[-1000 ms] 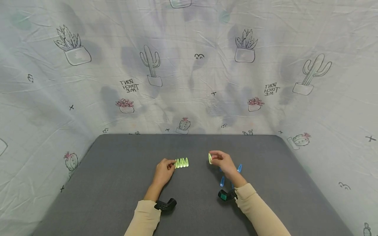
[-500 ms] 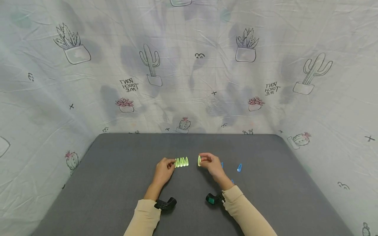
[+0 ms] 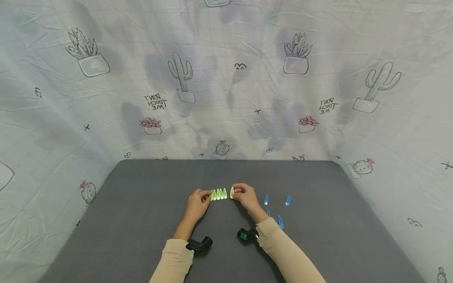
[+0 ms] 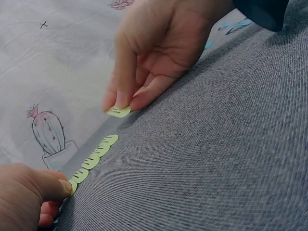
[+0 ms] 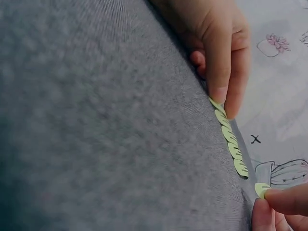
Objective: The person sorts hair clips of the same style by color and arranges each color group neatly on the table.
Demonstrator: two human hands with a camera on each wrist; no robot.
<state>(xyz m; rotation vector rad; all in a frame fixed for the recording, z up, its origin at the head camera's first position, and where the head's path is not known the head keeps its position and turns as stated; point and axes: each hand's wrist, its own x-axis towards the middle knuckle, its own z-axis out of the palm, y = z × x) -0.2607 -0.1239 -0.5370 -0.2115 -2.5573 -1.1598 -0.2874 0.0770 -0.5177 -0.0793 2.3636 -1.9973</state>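
Clips [image 3: 218,197] are lying in a row toward the desk's [image 3: 152,184] far edge, our left hand [image 3: 197,204] pinching its left end, our right hand [image 3: 247,198] a separate clip [image 4: 121,113]; we are seemingly extending the row, the gap needing closing next.

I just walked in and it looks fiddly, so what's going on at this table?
Someone is handling small hair clips on a grey table. The left hand pinches the left end of a close-set yellow-green row. In the right hand's grip is another yellow-green clip, just beyond the row's right end, with a gap between. Whether that clip touches the table is hard to tell. Four blue clips lie apart, farther right.
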